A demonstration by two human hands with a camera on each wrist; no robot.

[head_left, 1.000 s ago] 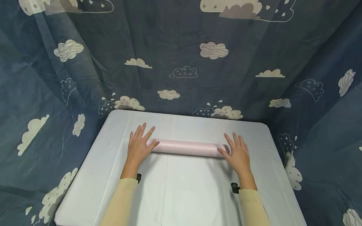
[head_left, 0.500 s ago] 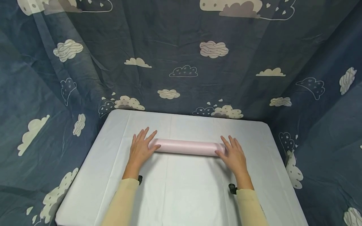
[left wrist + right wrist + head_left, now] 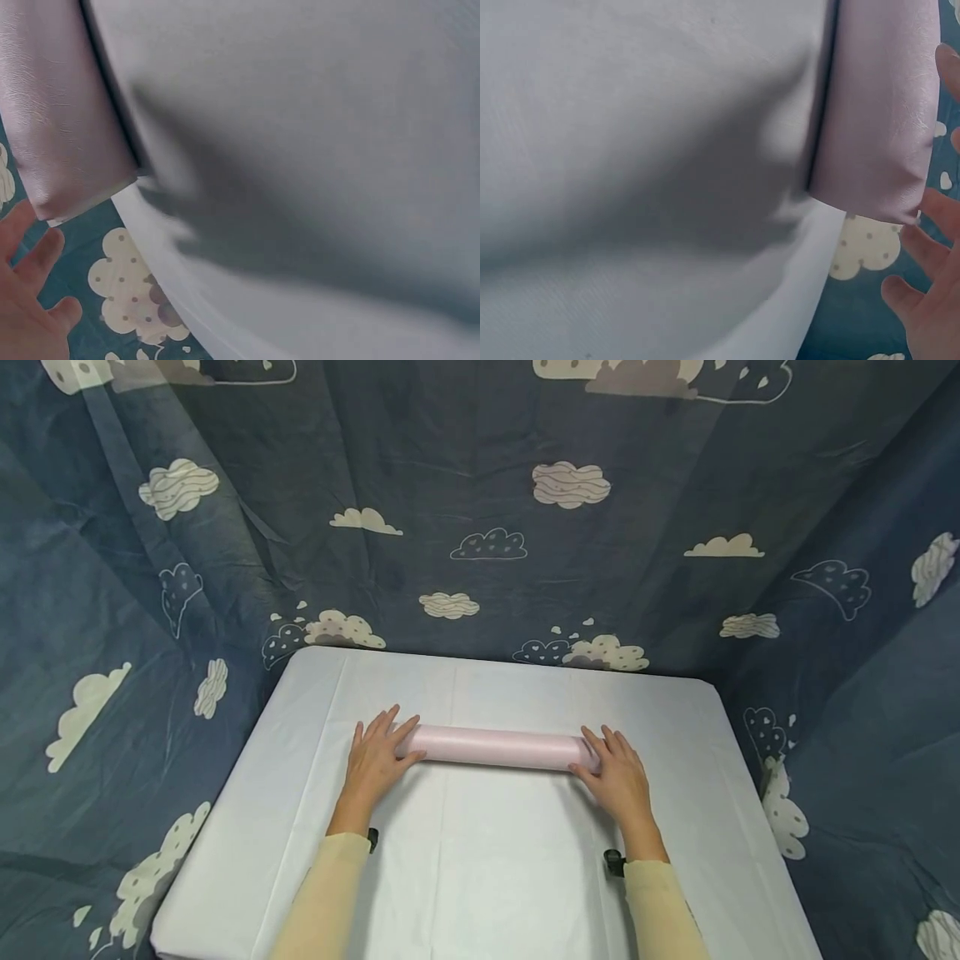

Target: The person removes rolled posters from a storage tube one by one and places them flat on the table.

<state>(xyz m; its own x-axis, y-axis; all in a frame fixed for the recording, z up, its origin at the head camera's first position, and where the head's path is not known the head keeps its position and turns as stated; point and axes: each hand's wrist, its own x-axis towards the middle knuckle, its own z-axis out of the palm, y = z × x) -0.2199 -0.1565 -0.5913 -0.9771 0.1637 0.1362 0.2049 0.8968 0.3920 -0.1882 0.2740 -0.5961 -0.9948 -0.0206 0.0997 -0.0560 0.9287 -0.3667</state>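
A pink roll (image 3: 498,748) with a smooth, slightly creased surface lies crosswise on the white-covered table in the head view. My left hand (image 3: 372,770) is at its left end, fingers spread and extended, thumb on the near side. At the right end my right hand (image 3: 617,779) mirrors it, with the fingers reaching over the far side. Close up, the left wrist view shows the roll's end (image 3: 67,127) beside the spread fingers (image 3: 37,259). In the right wrist view, the other end (image 3: 881,127) sits beside the right fingers (image 3: 926,247). Exact contact is partly hidden.
The white table cover (image 3: 510,860) has fold lines and rounded far corners. A dark blue curtain (image 3: 465,452) with cloud prints hangs behind and on both sides. Each wrist bears a small black device, such as the right one (image 3: 614,862).
Both hands have moved inward, toward each other, and closer around the roll's ends. Their fingers sit slightly lower in the view. The roll stays in nearly the same place.
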